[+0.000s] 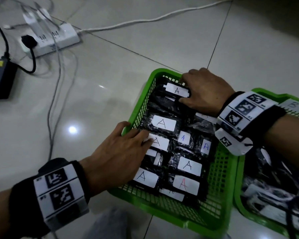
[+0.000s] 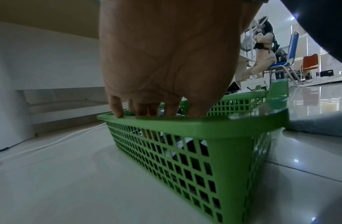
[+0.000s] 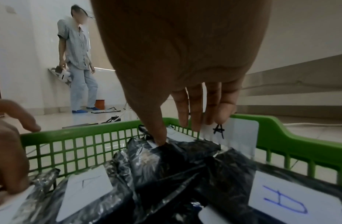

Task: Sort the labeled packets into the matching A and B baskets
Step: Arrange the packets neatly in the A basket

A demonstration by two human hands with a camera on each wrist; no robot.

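Note:
The green A basket (image 1: 219, 187) stands on the floor, packed with several black plastic packets bearing white A labels. My left hand (image 1: 140, 135) reaches over its left rim, thumb on the rim, straight fingers lying on one A packet (image 1: 160, 144). At the basket's far end my right hand (image 1: 181, 91) pinches another A packet (image 1: 177, 90) between thumb and fingers. In the right wrist view the thumb of that hand (image 3: 179, 133) presses into the black packet (image 3: 175, 153). The left wrist view shows my left hand (image 2: 147, 109) at the basket (image 2: 185, 151). The B basket (image 1: 266, 93) sits to the right.
A white power strip (image 1: 55, 37) with plugs and cables lies at the far left beside a black device (image 1: 0, 78). Another cable (image 1: 145, 19) crosses the tiled floor. A person stands (image 3: 78, 60) across the room and another sits on a chair (image 2: 262, 50).

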